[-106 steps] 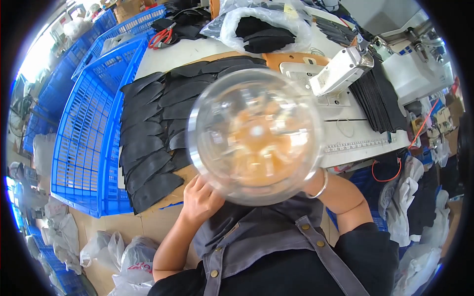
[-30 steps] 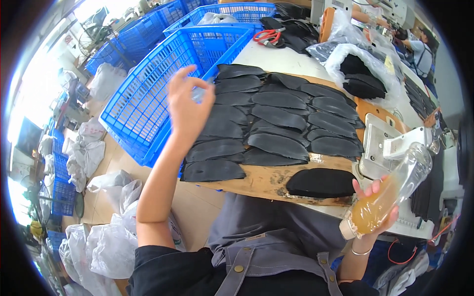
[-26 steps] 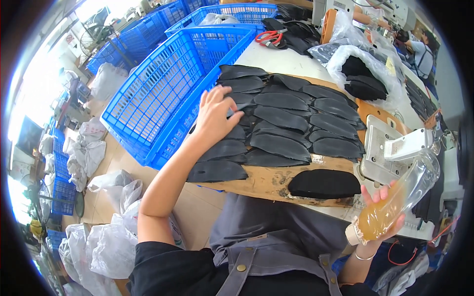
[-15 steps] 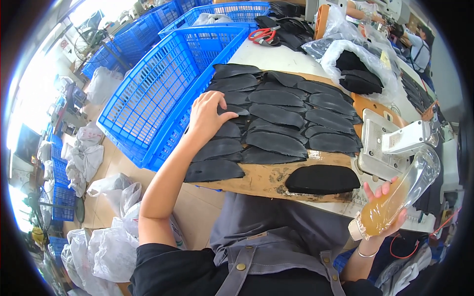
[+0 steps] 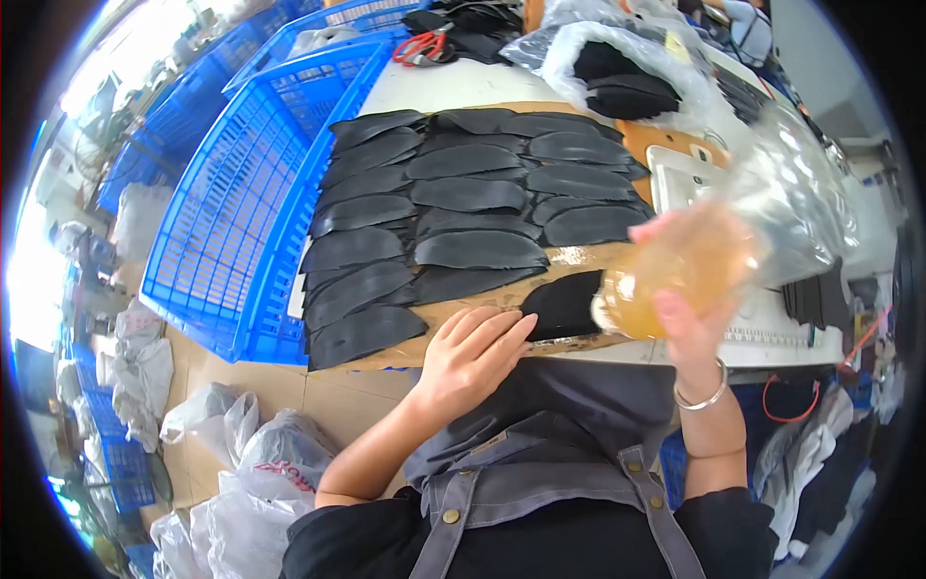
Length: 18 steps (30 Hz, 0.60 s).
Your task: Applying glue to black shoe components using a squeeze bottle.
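My right hand (image 5: pixel 690 318) is wrapped round a clear plastic squeeze bottle (image 5: pixel 675 270) of yellowish liquid. The bottle tilts with its pale capped end down to the left, over the right part of a single black curved pad (image 5: pixel 561 307). That part of the pad is hidden, and motion blurs the bottle. My left hand (image 5: pixel 475 355) lies at the front of the brown board (image 5: pixel 453 314), fingers stretched toward the pad's left end; its thumb is mostly hidden. Behind, several black leaf-shaped pieces (image 5: pixel 477 249) overlap in three columns on the board.
A blue plastic basket (image 5: pixel 256 183) stands left of the board. Red-handled scissors (image 5: pixel 422 48) lie at the back beside dark scraps. A clear bag (image 5: pixel 569 63) holds more black pads. Behind the bottle is a white machine base (image 5: pixel 680 174). Plastic bags (image 5: pixel 260 492) sit on the floor.
My left hand has left the columns of black pieces and come down to the single pad's left end. My right hand has raised the bottle and brought it over the pad. The view has shifted right.
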Tool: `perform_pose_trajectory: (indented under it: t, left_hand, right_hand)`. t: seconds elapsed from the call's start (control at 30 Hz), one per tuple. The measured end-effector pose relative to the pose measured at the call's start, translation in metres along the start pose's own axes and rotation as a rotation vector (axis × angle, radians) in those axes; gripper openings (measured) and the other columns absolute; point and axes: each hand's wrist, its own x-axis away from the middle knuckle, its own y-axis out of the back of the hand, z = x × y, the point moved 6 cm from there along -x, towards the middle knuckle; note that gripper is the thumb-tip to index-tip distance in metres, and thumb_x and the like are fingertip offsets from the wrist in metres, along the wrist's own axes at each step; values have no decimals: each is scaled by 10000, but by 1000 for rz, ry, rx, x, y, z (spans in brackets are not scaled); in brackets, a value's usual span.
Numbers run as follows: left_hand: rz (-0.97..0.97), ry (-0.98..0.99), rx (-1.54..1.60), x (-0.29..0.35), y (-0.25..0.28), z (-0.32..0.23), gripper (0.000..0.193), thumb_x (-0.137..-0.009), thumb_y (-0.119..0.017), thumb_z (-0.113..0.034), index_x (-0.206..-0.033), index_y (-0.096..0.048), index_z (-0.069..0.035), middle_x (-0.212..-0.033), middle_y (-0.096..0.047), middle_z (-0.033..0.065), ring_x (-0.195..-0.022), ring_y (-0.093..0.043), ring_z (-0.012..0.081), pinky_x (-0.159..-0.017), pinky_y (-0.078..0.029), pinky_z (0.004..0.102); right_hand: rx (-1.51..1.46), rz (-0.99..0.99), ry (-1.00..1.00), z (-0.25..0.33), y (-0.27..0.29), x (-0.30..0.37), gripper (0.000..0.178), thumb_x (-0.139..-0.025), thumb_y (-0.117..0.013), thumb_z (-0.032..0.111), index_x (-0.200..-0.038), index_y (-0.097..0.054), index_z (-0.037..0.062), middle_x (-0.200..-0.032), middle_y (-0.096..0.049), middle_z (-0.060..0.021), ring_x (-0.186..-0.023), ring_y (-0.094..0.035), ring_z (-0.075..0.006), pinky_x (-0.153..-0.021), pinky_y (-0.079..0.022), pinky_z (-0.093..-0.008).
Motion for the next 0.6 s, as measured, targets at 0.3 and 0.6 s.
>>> perform_pose_trajectory:
  t: [0.3, 0.6]
  left_hand:
    - [-14, -51, -162, 13, -10, -4, 299, -696, -654, -107, -988, -638, -44, -949, -639, 79, -896, -622, 226, -759, -503, 308]
    - [9, -61, -206, 15, -15, -2, 320, -679, -639, -68, -995, -607, -34, -980, -635, 76, -901, -625, 222, -767, -500, 322]
  right_hand:
    - [108, 208, 70, -7, -54, 3, 750, -629, -802, 135, -1215, -359, -19, -1061, -545, -119, -969, -579, -189, -833, -480, -312]
    - [27, 204, -261, -23, -65, 5, 756, -649, -789, 215, -1219, -359, -32, -1055, -589, -161, -937, -624, -214, -785, -501, -320]
